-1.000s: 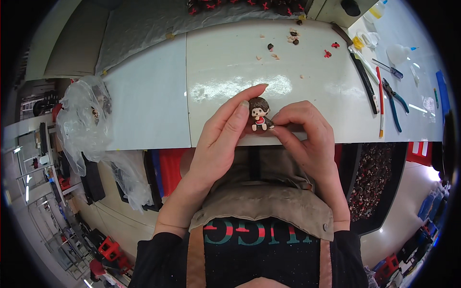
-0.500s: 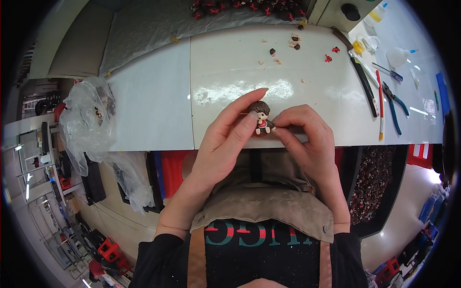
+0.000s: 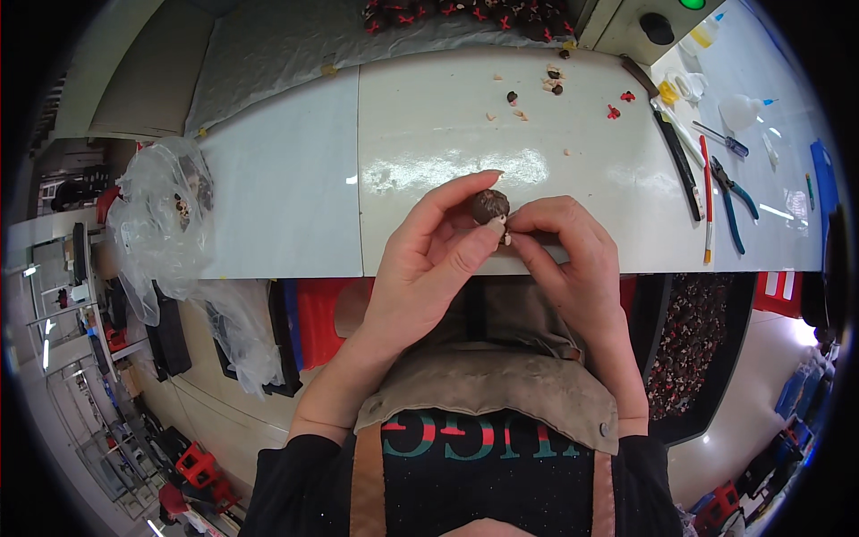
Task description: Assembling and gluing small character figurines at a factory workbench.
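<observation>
A small figurine (image 3: pixel 489 207) with dark brown hair is held just above the front edge of the white worktable (image 3: pixel 429 134). My left hand (image 3: pixel 438 246) grips it between thumb and fingers, the thumb lying across its front. The figurine is turned so that mostly its hair shows, and much of its body is hidden. My right hand (image 3: pixel 568 237) pinches with thumb and forefinger at the figurine's right side, by a pale part low on it. Whether those fingertips hold a separate piece is hidden.
Small brown, pale and red pieces (image 3: pixel 555 80) lie scattered farther back. To the right are a black-handled tool (image 3: pixel 678 161), a red brush (image 3: pixel 707 197), pliers (image 3: pixel 734 206) and a screwdriver (image 3: pixel 723 140). A clear plastic bag (image 3: pixel 161 224) hangs over the left edge. A black tray (image 3: pixel 702 349) of pieces sits below.
My left hand has turned the figurine, so its face and red front, seen before, are now mostly hidden. My right hand stays pinched at its side.
</observation>
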A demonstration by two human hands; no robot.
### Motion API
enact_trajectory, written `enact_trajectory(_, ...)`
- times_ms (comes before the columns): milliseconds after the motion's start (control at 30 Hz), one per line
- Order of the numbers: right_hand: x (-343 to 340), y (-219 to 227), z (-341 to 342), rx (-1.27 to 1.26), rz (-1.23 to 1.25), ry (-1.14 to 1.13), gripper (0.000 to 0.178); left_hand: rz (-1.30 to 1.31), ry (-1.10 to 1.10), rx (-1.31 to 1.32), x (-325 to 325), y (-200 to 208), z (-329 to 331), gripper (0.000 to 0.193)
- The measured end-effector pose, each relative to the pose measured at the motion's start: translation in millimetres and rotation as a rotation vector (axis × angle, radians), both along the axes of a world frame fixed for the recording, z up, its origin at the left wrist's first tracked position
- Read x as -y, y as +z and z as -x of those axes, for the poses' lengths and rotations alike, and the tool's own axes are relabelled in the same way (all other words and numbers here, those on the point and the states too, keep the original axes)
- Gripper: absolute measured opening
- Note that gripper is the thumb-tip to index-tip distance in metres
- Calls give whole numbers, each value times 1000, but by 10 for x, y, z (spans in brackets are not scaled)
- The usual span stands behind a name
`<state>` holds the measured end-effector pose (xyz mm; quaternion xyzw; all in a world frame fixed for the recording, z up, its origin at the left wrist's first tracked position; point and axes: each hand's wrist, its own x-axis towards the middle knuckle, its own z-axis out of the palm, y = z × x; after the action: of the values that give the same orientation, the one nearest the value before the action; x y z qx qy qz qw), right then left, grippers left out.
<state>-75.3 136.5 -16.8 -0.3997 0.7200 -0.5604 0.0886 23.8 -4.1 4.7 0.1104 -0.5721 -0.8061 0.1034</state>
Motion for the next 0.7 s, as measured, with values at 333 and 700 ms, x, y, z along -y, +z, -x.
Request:
enact_trajectory(333, 5, 31, 9, -22, -1, -9, 17, -46, 1, 80, 40, 7, 37, 35)
enact_trajectory(700, -1, 28, 9, 5, -2, -17, 17, -40, 4, 140, 42, 54, 55, 36)
